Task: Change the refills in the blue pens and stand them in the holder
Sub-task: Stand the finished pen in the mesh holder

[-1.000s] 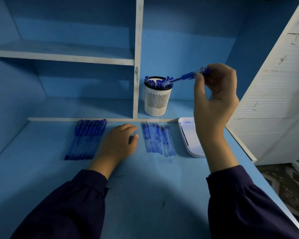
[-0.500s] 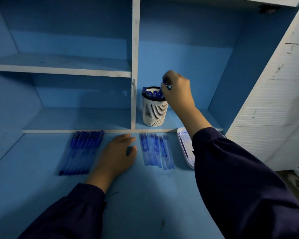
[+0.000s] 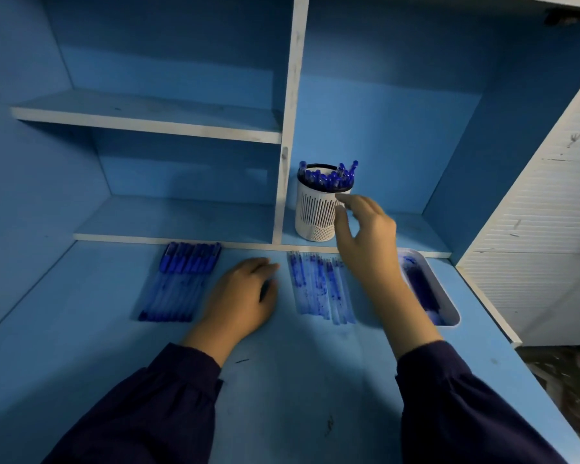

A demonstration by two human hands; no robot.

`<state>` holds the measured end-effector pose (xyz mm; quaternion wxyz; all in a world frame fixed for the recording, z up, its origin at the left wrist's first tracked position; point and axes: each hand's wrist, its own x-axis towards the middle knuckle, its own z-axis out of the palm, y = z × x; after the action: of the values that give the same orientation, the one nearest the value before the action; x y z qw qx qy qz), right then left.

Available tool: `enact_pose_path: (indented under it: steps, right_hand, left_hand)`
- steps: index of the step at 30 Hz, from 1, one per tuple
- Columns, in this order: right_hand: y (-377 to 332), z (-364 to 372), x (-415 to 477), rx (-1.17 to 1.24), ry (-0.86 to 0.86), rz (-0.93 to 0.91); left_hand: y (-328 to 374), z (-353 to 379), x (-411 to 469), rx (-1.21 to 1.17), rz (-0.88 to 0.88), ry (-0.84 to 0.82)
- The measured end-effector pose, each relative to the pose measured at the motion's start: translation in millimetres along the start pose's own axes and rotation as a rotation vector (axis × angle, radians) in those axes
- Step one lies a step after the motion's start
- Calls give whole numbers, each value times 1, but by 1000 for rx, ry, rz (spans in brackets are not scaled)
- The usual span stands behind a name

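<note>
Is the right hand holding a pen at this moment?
No, the right hand is open and its fingers are empty, spread just in front of the white holder.

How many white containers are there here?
2. A white slotted cylindrical pen holder stands on the low blue shelf; a white oblong plastic tray lies on the blue desktop, far right. None other shows.

A blue desk [image 3: 282,380] carries blue shelving [image 3: 148,118] with white edges. A white slatted panel [image 3: 549,229] stands at its right.
</note>
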<state>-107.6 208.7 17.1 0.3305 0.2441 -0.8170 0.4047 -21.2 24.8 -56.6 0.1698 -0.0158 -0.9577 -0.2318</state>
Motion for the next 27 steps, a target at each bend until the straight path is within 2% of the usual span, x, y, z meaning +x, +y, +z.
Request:
enact_pose_path:
  steps: [5, 13, 18, 27]
  right_hand:
    - [-18, 25, -42, 12, -167, -26]
    - [-50, 80, -73, 12, -530, -87]
    - [-74, 105, -78, 47, -591, -112]
    - [-74, 113, -81, 80, -589, -81]
  left_hand:
    - [-5, -24, -16, 65, 25, 84]
    - [-57, -61, -42, 119, -127, 146]
    - [-82, -69, -53, 71, -206, 136]
    - [-94, -66, -52, -46, -269, 16]
